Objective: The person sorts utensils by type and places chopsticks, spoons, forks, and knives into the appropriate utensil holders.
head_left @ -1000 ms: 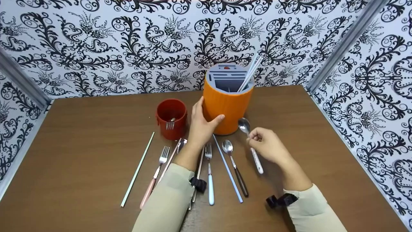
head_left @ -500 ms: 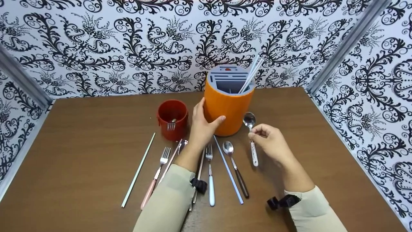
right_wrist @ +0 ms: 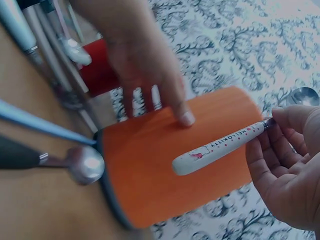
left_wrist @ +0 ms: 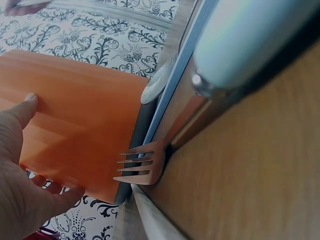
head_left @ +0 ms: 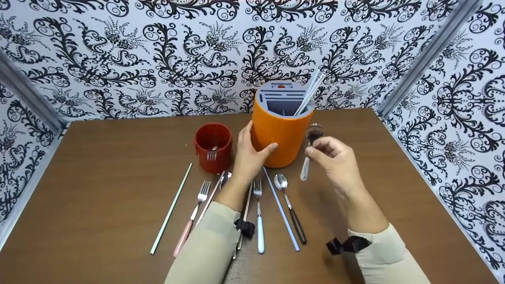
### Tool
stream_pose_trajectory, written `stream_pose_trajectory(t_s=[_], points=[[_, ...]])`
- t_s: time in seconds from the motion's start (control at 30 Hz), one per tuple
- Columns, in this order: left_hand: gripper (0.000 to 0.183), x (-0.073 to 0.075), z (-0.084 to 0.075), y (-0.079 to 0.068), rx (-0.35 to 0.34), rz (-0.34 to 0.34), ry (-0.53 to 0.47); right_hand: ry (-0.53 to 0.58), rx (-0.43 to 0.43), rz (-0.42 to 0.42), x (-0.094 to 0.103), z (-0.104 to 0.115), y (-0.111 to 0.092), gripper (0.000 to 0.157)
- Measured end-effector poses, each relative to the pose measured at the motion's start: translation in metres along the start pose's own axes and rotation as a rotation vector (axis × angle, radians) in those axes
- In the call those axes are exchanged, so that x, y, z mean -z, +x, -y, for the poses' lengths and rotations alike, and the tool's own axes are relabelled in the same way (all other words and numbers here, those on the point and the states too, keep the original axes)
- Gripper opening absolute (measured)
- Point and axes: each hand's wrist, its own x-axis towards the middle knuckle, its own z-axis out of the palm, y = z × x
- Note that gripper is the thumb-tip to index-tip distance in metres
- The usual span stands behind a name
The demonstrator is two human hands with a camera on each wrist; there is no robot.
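Note:
My left hand (head_left: 250,152) holds the side of an orange utensil holder (head_left: 282,138), thumb across its front and fingers round its left side. The holder has a grey slotted top, with pale chopsticks (head_left: 311,94) leaning in its front compartment. To the right of it, my right hand (head_left: 335,161) pinches a spoon (head_left: 305,169) near the neck, bowl up and tilted, raised off the table. The right wrist view shows the spoon's white handle (right_wrist: 220,150) with red dots and "HELLO KITTY" lettering, hanging in front of the holder.
A red cup (head_left: 215,157) with a fork and other cutlery inside stands left of the holder. Across the table in front lie a pink-handled fork (head_left: 183,238), a blue-handled fork (head_left: 260,234), a black-handled spoon (head_left: 298,227) and several chopsticks, including a green one (head_left: 171,209).
My right hand has lifted the spoon from the table and moved it up and back, beside the holder's right side. My left hand has stayed on the holder.

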Motion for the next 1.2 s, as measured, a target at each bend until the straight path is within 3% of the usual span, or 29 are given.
stream_pose_trajectory(t_s=[0.4, 0.63, 0.77, 0.9, 1.2], points=[[0.096, 0.0, 0.0, -0.001, -0.002, -0.005, -0.023, 0.156, 0.195, -0.018, -0.022, 0.059, 0.028, 0.012], [0.096, 0.001, 0.0, 0.0, -0.013, -0.007, -0.015, 0.266, 0.285, -0.052, -0.036, 0.079, 0.048, 0.013], [0.096, 0.001, -0.001, 0.0, -0.021, -0.014, -0.002, 0.282, 0.385, -0.116, -0.044, 0.081, 0.057, 0.012], [0.095, 0.0, -0.002, 0.0, -0.011, -0.008, -0.003, 0.229, 0.458, -0.168, -0.053, 0.076, 0.067, 0.011], [0.095, 0.001, -0.002, 0.0, 0.007, 0.002, 0.0, 0.077, 0.421, -0.152, -0.064, 0.056, 0.082, 0.01]])
